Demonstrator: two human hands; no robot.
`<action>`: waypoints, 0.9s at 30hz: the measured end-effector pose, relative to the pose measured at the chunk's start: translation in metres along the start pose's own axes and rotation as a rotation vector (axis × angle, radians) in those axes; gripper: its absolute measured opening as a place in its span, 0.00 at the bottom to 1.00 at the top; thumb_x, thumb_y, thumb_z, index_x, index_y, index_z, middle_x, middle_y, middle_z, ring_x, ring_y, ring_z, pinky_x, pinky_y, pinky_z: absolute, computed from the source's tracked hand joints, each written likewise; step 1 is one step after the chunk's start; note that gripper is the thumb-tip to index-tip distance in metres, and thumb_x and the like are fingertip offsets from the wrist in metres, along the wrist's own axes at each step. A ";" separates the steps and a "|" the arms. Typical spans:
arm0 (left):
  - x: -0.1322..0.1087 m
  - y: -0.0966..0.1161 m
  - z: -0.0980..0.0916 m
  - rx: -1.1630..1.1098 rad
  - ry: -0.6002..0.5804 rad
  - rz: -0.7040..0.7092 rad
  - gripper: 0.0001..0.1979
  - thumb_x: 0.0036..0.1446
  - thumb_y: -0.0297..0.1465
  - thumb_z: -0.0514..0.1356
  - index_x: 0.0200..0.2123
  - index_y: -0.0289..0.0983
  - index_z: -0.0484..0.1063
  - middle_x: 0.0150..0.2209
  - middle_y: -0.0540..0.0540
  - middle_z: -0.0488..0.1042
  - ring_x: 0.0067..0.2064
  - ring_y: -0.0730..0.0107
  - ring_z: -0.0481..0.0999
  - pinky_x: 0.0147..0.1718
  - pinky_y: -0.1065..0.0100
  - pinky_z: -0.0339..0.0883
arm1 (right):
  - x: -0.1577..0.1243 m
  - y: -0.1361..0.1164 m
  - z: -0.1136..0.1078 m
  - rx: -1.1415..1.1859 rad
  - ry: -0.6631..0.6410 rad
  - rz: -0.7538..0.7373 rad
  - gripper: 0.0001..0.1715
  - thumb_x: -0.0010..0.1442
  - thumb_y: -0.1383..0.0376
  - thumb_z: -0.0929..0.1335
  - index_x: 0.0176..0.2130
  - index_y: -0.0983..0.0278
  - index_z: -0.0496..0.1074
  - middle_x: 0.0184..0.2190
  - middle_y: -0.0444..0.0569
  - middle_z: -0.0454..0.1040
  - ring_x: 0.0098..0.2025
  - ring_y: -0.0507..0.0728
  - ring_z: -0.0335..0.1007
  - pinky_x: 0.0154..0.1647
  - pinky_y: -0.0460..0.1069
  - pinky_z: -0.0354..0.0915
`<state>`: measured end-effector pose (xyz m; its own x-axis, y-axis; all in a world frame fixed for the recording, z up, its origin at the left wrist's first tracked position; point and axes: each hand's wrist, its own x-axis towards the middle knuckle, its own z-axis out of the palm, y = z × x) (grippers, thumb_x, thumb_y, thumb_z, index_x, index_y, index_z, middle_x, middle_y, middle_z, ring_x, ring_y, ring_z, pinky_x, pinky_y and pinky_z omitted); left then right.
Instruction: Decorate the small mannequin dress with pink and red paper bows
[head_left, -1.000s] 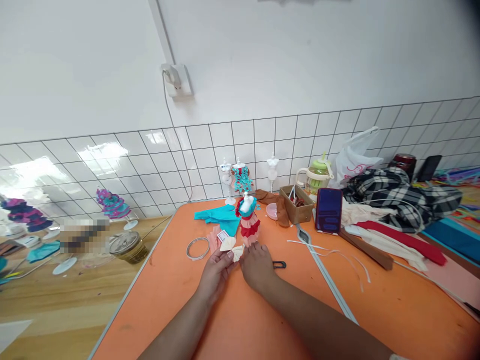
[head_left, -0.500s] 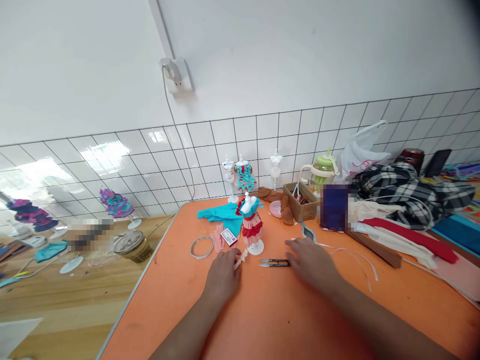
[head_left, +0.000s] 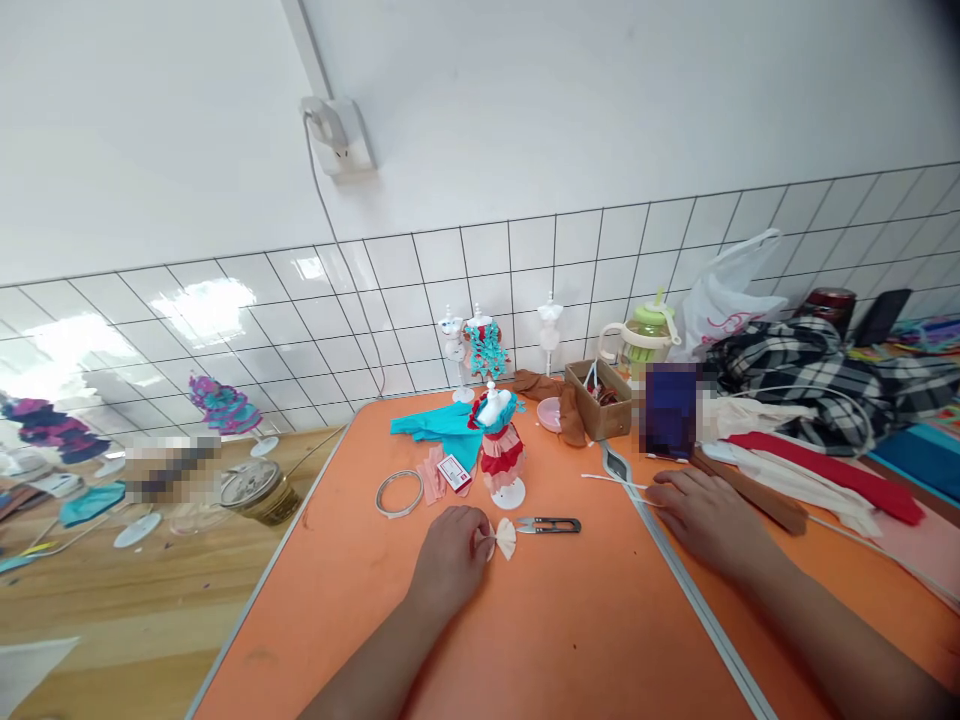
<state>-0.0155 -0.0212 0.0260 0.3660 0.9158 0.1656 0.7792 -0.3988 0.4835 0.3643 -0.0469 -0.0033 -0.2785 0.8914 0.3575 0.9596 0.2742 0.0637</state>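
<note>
My left hand [head_left: 451, 560] is closed in a pinch on a small cream pleated fabric bow [head_left: 505, 538] near the middle of the orange table [head_left: 570, 640]. Thread snips [head_left: 547, 525] lie just right of the bow. A little mannequin in a teal, red and pink ruffled dress [head_left: 500, 447] stands behind them. My right hand [head_left: 701, 517] rests further right, palm down, fingers curled by thin white strips [head_left: 611, 482] and a long metal ruler [head_left: 679, 580]; whether it grips anything is unclear.
Teal fabric [head_left: 435, 425], a metal ring [head_left: 399, 493] and a small card [head_left: 454, 472] lie left of the mannequin. More mannequins [head_left: 480, 345], a cardboard box [head_left: 598, 400], a green jug [head_left: 645, 340], plaid cloth [head_left: 810, 375] and red and white fabric strips [head_left: 817, 475] crowd the back and right. A wooden table [head_left: 112, 590] stands on the left.
My right hand has let go of the bow and moved right across the table to the white strips by the ruler. My left hand keeps the bow, now lower beside the snips.
</note>
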 end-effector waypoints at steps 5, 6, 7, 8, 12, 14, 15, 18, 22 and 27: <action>-0.004 0.000 -0.003 -0.123 0.134 0.094 0.03 0.54 0.29 0.53 0.29 0.39 0.65 0.31 0.47 0.71 0.36 0.65 0.69 0.35 0.65 0.63 | 0.012 -0.010 0.005 -0.123 0.080 -0.085 0.13 0.61 0.67 0.60 0.29 0.63 0.71 0.33 0.50 0.73 0.39 0.57 0.64 0.37 0.50 0.52; -0.006 0.000 -0.004 -0.153 0.137 0.155 0.04 0.55 0.30 0.54 0.29 0.39 0.65 0.31 0.46 0.71 0.36 0.65 0.69 0.36 0.65 0.63 | 0.013 -0.012 0.004 -0.136 0.092 -0.085 0.13 0.61 0.67 0.61 0.29 0.63 0.71 0.31 0.50 0.72 0.38 0.57 0.64 0.37 0.51 0.52; -0.008 0.001 -0.005 -0.183 0.128 0.214 0.04 0.55 0.30 0.54 0.29 0.39 0.66 0.31 0.46 0.71 0.35 0.66 0.68 0.35 0.65 0.63 | 0.013 -0.013 0.001 -0.144 0.102 -0.079 0.13 0.61 0.67 0.61 0.29 0.64 0.70 0.30 0.50 0.72 0.37 0.57 0.65 0.37 0.51 0.53; -0.010 0.003 -0.006 -0.211 0.103 0.269 0.05 0.56 0.31 0.54 0.29 0.39 0.67 0.31 0.45 0.71 0.35 0.66 0.68 0.35 0.65 0.62 | 0.014 -0.016 -0.003 -0.149 0.114 -0.070 0.12 0.61 0.67 0.61 0.30 0.64 0.70 0.30 0.50 0.72 0.37 0.57 0.65 0.37 0.51 0.53; -0.017 0.016 -0.007 -0.385 -0.089 0.348 0.10 0.56 0.37 0.55 0.34 0.38 0.71 0.31 0.43 0.72 0.36 0.64 0.69 0.38 0.64 0.63 | 0.017 -0.039 -0.036 -0.080 0.175 -0.148 0.11 0.62 0.67 0.60 0.36 0.61 0.70 0.37 0.50 0.75 0.42 0.56 0.68 0.48 0.54 0.54; -0.019 0.024 -0.007 -0.557 -0.223 0.292 0.17 0.58 0.42 0.52 0.40 0.37 0.73 0.34 0.42 0.72 0.38 0.64 0.69 0.39 0.64 0.63 | 0.018 -0.063 -0.055 0.015 0.214 -0.282 0.10 0.62 0.66 0.60 0.40 0.58 0.70 0.40 0.46 0.76 0.45 0.53 0.68 0.55 0.55 0.52; -0.019 0.028 -0.006 -0.655 -0.286 0.252 0.20 0.59 0.44 0.49 0.42 0.37 0.73 0.35 0.41 0.72 0.38 0.64 0.70 0.39 0.65 0.64 | 0.019 -0.078 -0.063 0.066 0.230 -0.363 0.11 0.62 0.68 0.61 0.40 0.57 0.69 0.38 0.44 0.76 0.43 0.52 0.69 0.58 0.55 0.50; -0.020 0.038 -0.003 -0.872 -0.407 0.164 0.26 0.61 0.46 0.43 0.43 0.35 0.73 0.37 0.41 0.71 0.39 0.64 0.70 0.38 0.66 0.64 | 0.021 -0.122 -0.074 0.165 0.333 -0.547 0.11 0.60 0.71 0.61 0.37 0.57 0.70 0.32 0.41 0.76 0.40 0.50 0.71 0.62 0.58 0.46; -0.020 0.039 -0.001 -0.880 -0.429 0.097 0.19 0.58 0.44 0.53 0.32 0.34 0.74 0.33 0.46 0.70 0.35 0.69 0.67 0.37 0.70 0.61 | 0.023 -0.156 -0.063 0.232 0.451 -0.600 0.11 0.58 0.73 0.62 0.35 0.59 0.70 0.27 0.41 0.76 0.37 0.50 0.71 0.63 0.59 0.47; -0.019 0.034 0.003 -0.974 -0.468 -0.012 0.15 0.53 0.42 0.59 0.29 0.34 0.72 0.29 0.49 0.68 0.32 0.73 0.66 0.33 0.72 0.60 | 0.023 -0.157 -0.051 0.186 0.573 -0.603 0.10 0.57 0.72 0.63 0.33 0.58 0.71 0.28 0.38 0.77 0.36 0.48 0.71 0.62 0.55 0.48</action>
<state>0.0055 -0.0521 0.0370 0.6800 0.7279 -0.0882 0.1200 0.0082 0.9927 0.2091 -0.0875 0.0423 -0.6278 0.2676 0.7309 0.6175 0.7429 0.2584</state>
